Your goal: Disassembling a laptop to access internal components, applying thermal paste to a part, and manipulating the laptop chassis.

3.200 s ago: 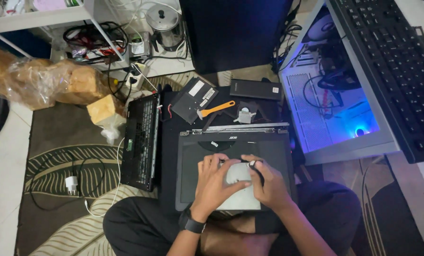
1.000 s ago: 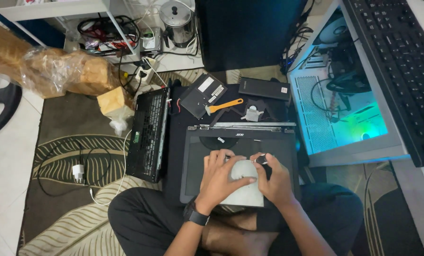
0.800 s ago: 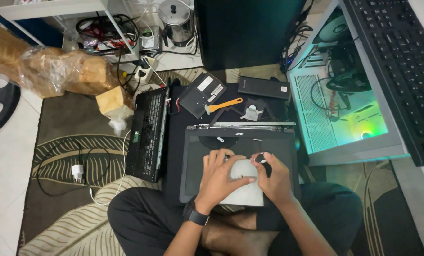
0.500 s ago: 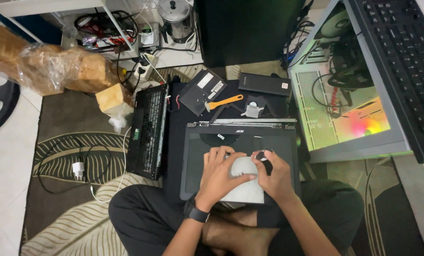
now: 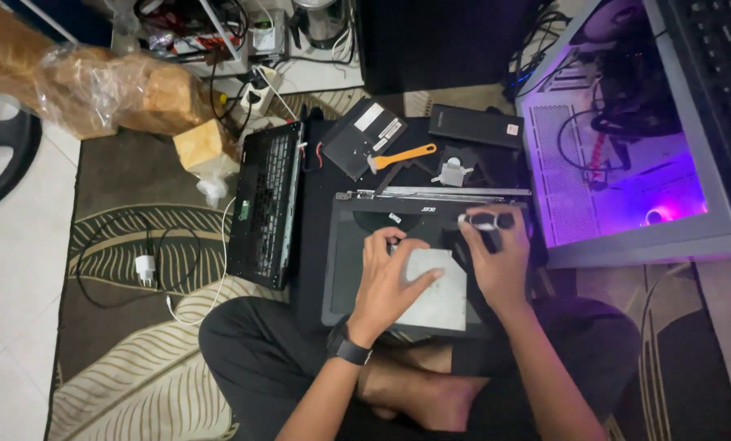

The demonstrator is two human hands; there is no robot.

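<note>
Grey panel [image 5: 432, 296] under the flat, spread left hand [image 5: 394, 282]; right hand [image 5: 498, 260] grip clamped on a small tool [image 5: 484, 220] (white-tipped).

This looks like a room in a home used for computer repair on the floor. A person sits cross-legged on a leaf-patterned rug [image 5: 120, 245] over pale floor tiles [image 5: 6, 269] at the left edge. An opened laptop shell [image 5: 357, 245] lies at the centre, with a detached keyboard panel [image 5: 266, 204] beside it. At the upper right stands a desktop tower [image 5: 619, 171] with a glass side, lit purple inside. Tangled cables and a power strip [image 5: 255, 86] fill the top of the frame.
</note>
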